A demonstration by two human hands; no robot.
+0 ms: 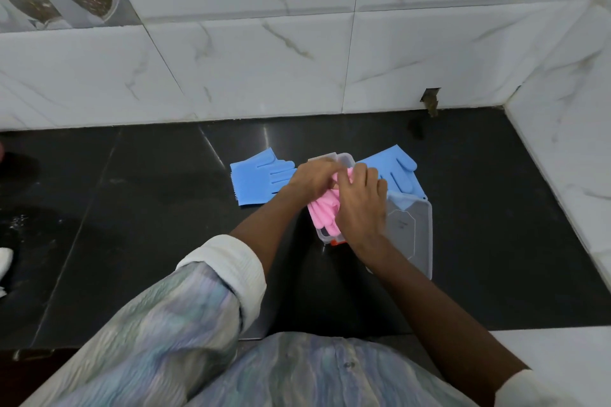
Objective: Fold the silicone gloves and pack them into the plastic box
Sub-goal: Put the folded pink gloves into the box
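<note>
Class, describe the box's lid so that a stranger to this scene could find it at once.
Start at the black countertop below the marble-tiled wall. At its middle stands the clear plastic box holding pink gloves; the lid lies flat just right of it, partly under the right hand. Unlike the blue glove beside it, it is see-through and rectangular.

Black counter (139,241) meets marbled wall tiles (264,59), perhaps chipped.

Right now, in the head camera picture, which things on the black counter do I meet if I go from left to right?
Left blue glove → left hand → pink gloves in the plastic box → right hand → clear lid. The right blue glove lies farther back, above the lid, so I leave it out of the order.
</note>
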